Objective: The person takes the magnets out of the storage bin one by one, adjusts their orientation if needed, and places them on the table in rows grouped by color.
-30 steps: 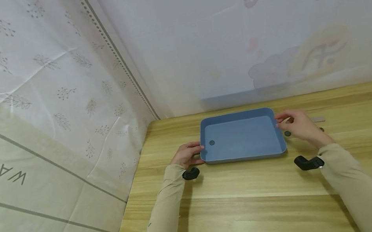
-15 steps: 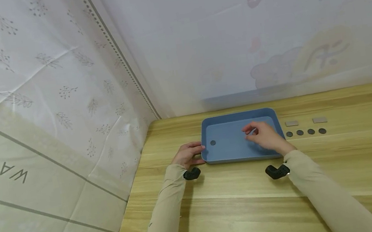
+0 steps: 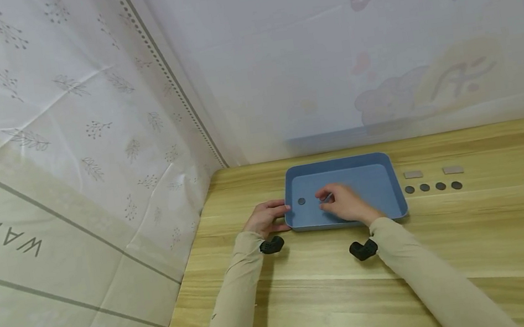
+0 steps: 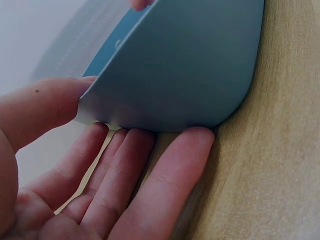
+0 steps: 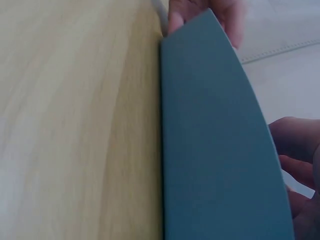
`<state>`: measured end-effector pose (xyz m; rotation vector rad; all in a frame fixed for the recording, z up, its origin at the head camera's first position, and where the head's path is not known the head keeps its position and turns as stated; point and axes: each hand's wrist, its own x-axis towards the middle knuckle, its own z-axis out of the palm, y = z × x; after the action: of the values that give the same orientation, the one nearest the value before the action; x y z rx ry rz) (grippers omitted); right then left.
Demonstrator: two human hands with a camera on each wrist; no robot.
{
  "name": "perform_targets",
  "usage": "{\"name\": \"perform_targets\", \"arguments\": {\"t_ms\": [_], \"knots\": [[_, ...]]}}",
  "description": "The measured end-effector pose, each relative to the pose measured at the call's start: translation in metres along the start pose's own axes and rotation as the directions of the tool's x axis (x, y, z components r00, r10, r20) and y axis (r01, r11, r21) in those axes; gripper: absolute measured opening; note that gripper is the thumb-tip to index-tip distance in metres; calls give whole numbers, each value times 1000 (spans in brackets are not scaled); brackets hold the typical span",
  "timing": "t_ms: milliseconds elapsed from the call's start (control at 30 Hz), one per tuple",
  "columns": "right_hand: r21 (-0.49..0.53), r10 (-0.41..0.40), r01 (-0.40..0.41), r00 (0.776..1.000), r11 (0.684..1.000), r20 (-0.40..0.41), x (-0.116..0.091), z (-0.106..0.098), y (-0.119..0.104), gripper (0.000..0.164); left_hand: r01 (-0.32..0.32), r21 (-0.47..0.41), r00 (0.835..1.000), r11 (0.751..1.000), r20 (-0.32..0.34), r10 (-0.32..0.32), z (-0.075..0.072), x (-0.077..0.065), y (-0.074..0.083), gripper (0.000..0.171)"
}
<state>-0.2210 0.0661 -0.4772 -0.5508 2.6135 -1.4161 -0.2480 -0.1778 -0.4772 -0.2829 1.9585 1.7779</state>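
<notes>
A shallow blue tray (image 3: 370, 184) lies on the wooden table. My left hand (image 3: 265, 217) grips its left end, thumb over the rim and fingers against the lower outer wall (image 4: 170, 85) in the left wrist view. My right hand (image 3: 345, 205) is over the tray's middle, thumb and forefinger bent close together; I cannot tell whether a small piece is between them. Just left of those fingertips, a dark round disc (image 3: 301, 201) lies on the tray floor. In the right wrist view the near tray wall (image 5: 215, 135) hides part of the right hand (image 5: 300, 165).
Right of the tray, several dark discs (image 3: 424, 187) lie in a row on the table (image 3: 516, 217). Behind them lie two flat greyish rectangles, a left one (image 3: 413, 174) and a right one (image 3: 453, 170). A printed cloth (image 3: 251, 87) hangs at the table's back edge.
My right hand has moved left from the tray's right rim to over its middle, uncovering the discs and rectangles on the table. My left hand keeps its grip on the tray.
</notes>
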Motion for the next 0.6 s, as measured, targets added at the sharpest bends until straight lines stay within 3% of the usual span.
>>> {"name": "perform_targets", "arguments": {"t_ms": [333, 600], "knots": [[-61, -5, 5, 1000, 998, 4, 16, 22, -7, 30, 1, -6, 1000, 1000, 2, -1, -2, 0, 0, 44], [-123, -3, 6, 1000, 992, 29, 26, 26, -8, 32, -2, -8, 1000, 1000, 11, 2, 0, 0, 0, 43]]}}
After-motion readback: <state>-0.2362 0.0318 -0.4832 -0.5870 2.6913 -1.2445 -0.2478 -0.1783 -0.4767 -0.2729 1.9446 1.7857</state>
